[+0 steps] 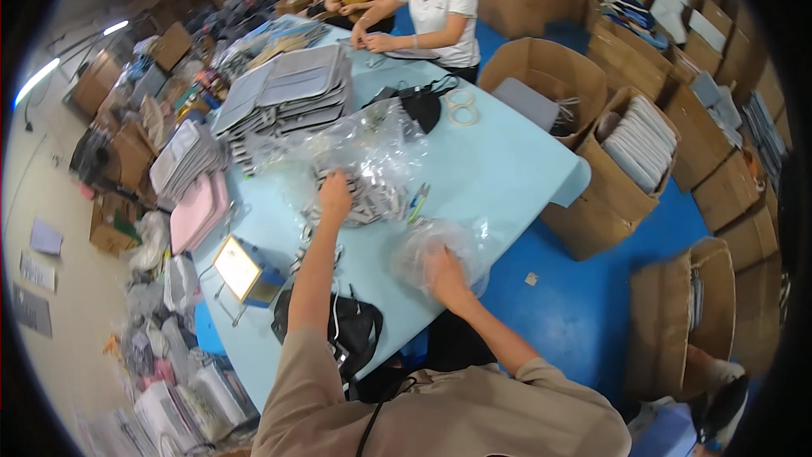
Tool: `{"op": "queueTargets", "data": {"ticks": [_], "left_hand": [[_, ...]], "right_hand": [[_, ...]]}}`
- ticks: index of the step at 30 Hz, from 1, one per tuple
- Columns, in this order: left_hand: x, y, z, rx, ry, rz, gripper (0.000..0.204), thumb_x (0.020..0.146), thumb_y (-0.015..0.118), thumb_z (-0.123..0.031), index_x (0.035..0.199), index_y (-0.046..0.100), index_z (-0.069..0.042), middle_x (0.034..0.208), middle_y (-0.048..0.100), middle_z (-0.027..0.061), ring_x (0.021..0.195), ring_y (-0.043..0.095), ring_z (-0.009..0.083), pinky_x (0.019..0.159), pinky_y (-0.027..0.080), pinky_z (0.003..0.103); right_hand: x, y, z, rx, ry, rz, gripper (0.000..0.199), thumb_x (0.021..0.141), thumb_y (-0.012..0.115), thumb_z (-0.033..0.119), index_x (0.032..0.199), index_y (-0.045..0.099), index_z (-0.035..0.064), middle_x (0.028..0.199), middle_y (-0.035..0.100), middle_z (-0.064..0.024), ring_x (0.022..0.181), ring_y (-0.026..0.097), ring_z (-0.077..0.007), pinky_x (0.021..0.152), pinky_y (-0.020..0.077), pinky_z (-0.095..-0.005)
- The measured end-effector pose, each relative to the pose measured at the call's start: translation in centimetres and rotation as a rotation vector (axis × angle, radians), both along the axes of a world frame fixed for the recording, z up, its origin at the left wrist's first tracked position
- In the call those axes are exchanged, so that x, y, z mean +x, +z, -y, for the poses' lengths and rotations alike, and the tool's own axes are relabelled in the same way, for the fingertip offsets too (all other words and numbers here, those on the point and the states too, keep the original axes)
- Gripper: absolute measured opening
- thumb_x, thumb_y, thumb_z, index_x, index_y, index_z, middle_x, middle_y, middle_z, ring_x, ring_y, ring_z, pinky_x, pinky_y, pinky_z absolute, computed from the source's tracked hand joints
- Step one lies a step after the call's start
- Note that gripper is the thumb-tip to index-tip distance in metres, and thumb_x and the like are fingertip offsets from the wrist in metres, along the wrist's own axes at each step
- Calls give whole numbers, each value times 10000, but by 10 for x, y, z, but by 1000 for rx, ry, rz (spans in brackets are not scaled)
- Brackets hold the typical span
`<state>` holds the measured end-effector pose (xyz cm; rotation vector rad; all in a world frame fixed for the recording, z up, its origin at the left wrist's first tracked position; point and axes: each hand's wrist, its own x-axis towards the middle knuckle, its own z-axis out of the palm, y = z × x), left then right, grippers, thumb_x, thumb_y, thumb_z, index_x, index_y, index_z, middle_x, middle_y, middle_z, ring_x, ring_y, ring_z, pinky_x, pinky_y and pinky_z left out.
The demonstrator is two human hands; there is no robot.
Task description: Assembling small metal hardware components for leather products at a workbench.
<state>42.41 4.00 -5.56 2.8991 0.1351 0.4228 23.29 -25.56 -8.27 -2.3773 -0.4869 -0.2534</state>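
My left hand (336, 193) reaches to a large clear plastic bag (372, 140) lying crumpled on the table. Its fingers look drawn together over a heap of small grey-and-white pieces (372, 201) at the bag's near side. What they pinch, if anything, is too small to make out. Nearer the table's front edge, my right hand (445, 272) grips a second clear plastic bag (411, 256), its fingers partly covered by the film and slightly blurred. Between the hands, pens (419, 202) lie beside the heap.
Stacked grey cases (283, 80) and pink cases (200, 211) line the table's left. A lit lamp-like panel (239, 269) and black bag (355, 330) lie near my left arm. Tape rolls (461, 107) sit farther back. Co-workers (436, 17) work at the far end. Open cartons (622, 169) stand right.
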Motion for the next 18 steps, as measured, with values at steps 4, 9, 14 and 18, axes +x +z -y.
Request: {"op": "queueTargets", "data": {"ticks": [4, 9, 14, 18], "left_hand": [[7, -2, 1, 10, 16, -125, 357, 768, 827, -141, 1093, 686, -97, 1112, 710, 178, 1069, 671, 387, 897, 550, 475], [14, -5, -7, 64, 64, -178, 240, 793, 822, -189, 989, 729, -87, 1033, 727, 158, 1016, 689, 370, 874, 555, 465], [-10, 15, -3, -134, -55, 140, 218, 837, 797, -211, 969, 718, -55, 938, 736, 159, 915, 710, 356, 767, 555, 437], [-62, 70, 40, -410, -50, 329, 238, 899, 767, -211, 978, 691, 1, 847, 742, 158, 695, 713, 304, 631, 535, 400]], "right_hand": [[11, -8, 10, -30, 23, 38, 139, 828, 625, 125, 935, 685, 60, 1079, 588, -268, 970, 623, -469, 817, 537, -571], [31, -3, 1, -141, 66, -53, 150, 801, 670, 181, 888, 703, 63, 974, 652, -251, 930, 654, -456, 797, 550, -548], [35, -13, -7, -226, 131, -79, 195, 787, 720, 246, 891, 721, 81, 874, 686, -230, 850, 671, -439, 771, 558, -526], [29, -39, -9, 32, 148, -57, 211, 792, 732, 244, 915, 718, 73, 873, 704, -218, 856, 685, -409, 759, 560, -494]]}}
